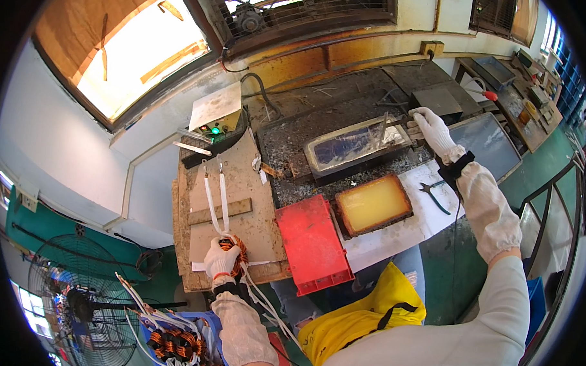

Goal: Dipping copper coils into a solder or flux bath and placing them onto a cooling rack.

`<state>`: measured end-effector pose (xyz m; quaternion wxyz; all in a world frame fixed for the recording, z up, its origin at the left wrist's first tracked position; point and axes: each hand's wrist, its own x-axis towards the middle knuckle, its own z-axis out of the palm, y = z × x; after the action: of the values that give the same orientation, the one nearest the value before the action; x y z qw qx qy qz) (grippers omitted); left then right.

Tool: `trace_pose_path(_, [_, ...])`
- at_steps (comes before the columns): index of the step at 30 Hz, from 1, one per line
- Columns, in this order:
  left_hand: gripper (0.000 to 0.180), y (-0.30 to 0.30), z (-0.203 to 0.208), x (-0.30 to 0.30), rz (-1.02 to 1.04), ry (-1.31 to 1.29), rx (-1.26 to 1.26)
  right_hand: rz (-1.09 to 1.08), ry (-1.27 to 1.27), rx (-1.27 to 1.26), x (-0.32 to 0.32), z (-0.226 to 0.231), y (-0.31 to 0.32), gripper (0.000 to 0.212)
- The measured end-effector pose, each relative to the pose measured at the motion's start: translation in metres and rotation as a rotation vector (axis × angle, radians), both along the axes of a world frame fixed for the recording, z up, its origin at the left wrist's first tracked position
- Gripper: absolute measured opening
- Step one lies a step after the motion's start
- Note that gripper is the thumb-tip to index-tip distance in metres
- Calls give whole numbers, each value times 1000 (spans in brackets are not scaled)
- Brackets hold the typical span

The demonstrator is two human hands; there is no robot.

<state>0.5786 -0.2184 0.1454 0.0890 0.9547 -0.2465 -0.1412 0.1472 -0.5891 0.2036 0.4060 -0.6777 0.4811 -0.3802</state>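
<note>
A: Left gloved hand (222,259)?
B: Closed around a ring-shaped copper-wound coil (237,253) with two white-sleeved leads — resting on the worn fibreboard sheet (251,181), at 9 o'clock of the red plastic tray (312,243).
A: Right gloved hand (431,131)?
B: Closed on a thin metal tool (405,124) — at 3 o'clock of the rectangular molten-metal bath (352,146); yellow-filled shallow tray (371,204) at its 6 o'clock.

left hand (220,260): white glove, at 7 o'clock | coil (237,253): copper-orange winding, white leads | right hand (432,128): white glove, black wrist strap, at 2 o'clock | solder pot (355,145): silvery-blue melt, grey rim | flux tray (372,204): pale yellow, brown rim | flat tray (313,243): red | board (241,175): tan | pliers (434,194): dark green handles
</note>
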Motion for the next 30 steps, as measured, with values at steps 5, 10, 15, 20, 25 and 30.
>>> trace_pose_path(5, [64, 0, 1, 0, -5, -31, 7, 46, -170, 207, 1, -15, -6, 26])
trace_pose_path(10, [66, 0, 1, -1, -4, -9, -9, -24, -123, 219, -12, -22, -16, 25])
trace_pose_path(15, [64, 0, 4, -3, 15, 22, -44, -35, -112, 213, -27, -21, -23, 25])
trace_pose_path(20, [64, -1, 4, -5, 3, 9, -11, -112, -68, 226, -35, -17, -24, 26])
trace_pose_path(25, [62, 0, 1, -4, -16, -29, -34, -82, -82, 214, -42, -18, -25, 26])
trace_pose_path(30, [62, 0, 1, -4, -12, -42, -29, -91, -73, 197, -48, -20, -26, 26])
